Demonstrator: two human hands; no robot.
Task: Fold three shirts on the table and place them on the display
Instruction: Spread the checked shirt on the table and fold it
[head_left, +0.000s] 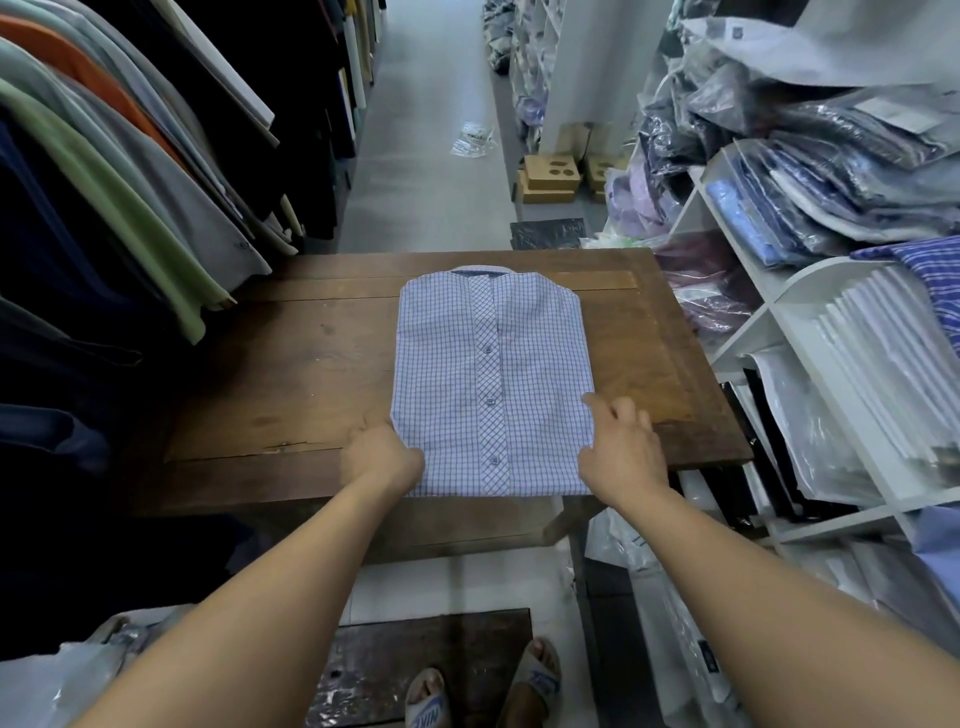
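A light blue checked shirt (493, 374) lies folded into a neat rectangle on the brown wooden table (291, 374), button placket up and collar at the far end. My left hand (376, 454) grips the shirt's lower left edge, fingers tucked under the fabric. My right hand (621, 447) holds the lower right edge, thumb on top of the cloth and fingers curled down along the side. Only this one shirt is on the table.
Hanging garments (130, 171) line the left side and brush the table's corner. White shelving (810, 322) with bagged and stacked shirts stands at the right. Cardboard boxes (550, 179) and plastic bags lie on the aisle floor beyond the table.
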